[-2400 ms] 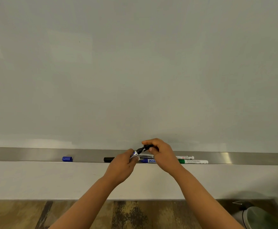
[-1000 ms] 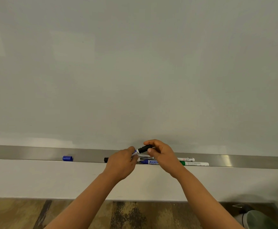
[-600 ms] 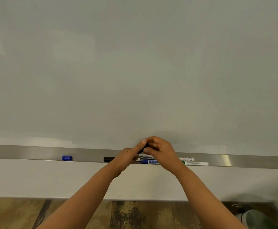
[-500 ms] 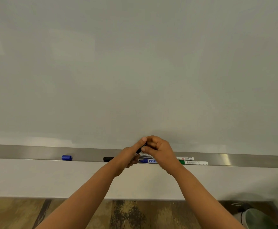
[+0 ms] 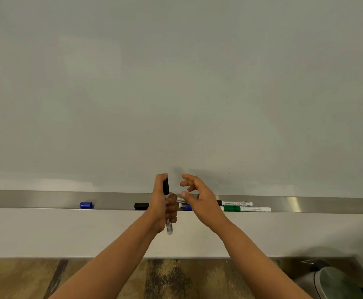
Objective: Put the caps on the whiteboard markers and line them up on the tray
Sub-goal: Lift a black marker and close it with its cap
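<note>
My left hand [image 5: 162, 203] grips a white marker [image 5: 169, 226] upright, its black cap [image 5: 165, 186] on top under my fingertip. My right hand [image 5: 200, 199] hovers just to the right, fingers spread and relaxed, holding nothing. On the metal tray [image 5: 36, 199] lie a loose blue cap [image 5: 86, 205] at left, a black cap or marker end [image 5: 141, 205] beside my left hand, a blue marker [image 5: 186, 207] mostly hidden behind my hands, a black-capped white marker [image 5: 235, 203] and a green marker [image 5: 246, 209].
The whiteboard [image 5: 176, 93] fills the view above the tray. A white wall panel [image 5: 46, 231] runs below it, then wooden floor [image 5: 25, 279]. A grey bin [image 5: 338, 283] stands at the bottom right.
My right hand let go of the black cap and drew away to the right, opening. My left hand turned the capped marker upright.
</note>
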Motion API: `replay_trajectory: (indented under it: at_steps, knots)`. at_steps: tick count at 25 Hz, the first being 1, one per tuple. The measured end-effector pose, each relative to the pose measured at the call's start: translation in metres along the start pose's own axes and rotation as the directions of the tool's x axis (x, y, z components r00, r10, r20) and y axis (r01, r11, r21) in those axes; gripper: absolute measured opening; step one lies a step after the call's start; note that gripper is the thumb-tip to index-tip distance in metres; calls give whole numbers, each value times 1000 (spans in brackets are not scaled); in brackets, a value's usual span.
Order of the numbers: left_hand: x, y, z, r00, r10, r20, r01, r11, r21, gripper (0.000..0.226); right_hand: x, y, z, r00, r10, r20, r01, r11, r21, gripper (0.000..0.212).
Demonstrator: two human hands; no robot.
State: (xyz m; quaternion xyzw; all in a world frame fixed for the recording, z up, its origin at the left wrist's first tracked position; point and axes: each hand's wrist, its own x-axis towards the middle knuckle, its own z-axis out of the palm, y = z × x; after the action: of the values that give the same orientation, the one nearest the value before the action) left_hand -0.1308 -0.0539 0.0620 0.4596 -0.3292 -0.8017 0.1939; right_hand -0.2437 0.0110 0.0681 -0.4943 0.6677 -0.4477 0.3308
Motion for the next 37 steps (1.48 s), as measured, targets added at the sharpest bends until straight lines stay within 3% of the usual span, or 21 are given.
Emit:
replay_trajectory:
  at_steps: [4, 7, 11, 13, 16, 19, 23, 27, 34, 37]
  knots:
    - [5, 1, -8, 997, -7, 79, 31, 952, -305, 65, -6, 4, 7, 981, 172, 87, -174, 985, 16, 38]
    - [8, 2, -21, 997, 53, 48, -21, 860, -509, 59, -15, 9, 16, 926, 310, 216, -294, 950, -106, 38]
    - [7, 4, -43, 993, 92, -73, -117, 772, -625, 51, -13, 9, 35, 911, 308, 273, -256, 944, -209, 29]
    - [5, 10, -61, 964, 164, -211, -247, 847, -470, 41, -6, 7, 42, 929, 282, 239, -221, 942, -253, 24]
    - [0, 23, -89, 869, 318, -379, -337, 941, 19, 14, 11, -2, 52, 977, 125, 173, -53, 929, -367, 16]
    - [-1, 32, -115, 801, 385, -458, -273, 916, 294, 17, 34, -9, 68, 976, -36, 214, 147, 835, -530, 14]
    - [1, 35, -134, 707, 494, -506, -196, 824, 531, 27, 56, -7, 96, 949, -109, 294, 293, 645, -706, 16]
    - [4, 32, -143, 665, 631, -400, -125, 622, 773, 29, 63, -1, 116, 940, -119, 320, 331, 546, -770, 18]
    - [17, 35, -159, 780, 610, -138, 96, 101, 990, 16, 71, 4, 123, 958, -12, 288, 236, 604, -761, 22]
    - [22, 35, -157, 785, 615, -72, 117, -33, 993, 22, 71, 7, 124, 959, 16, 282, 213, 615, -760, 17]
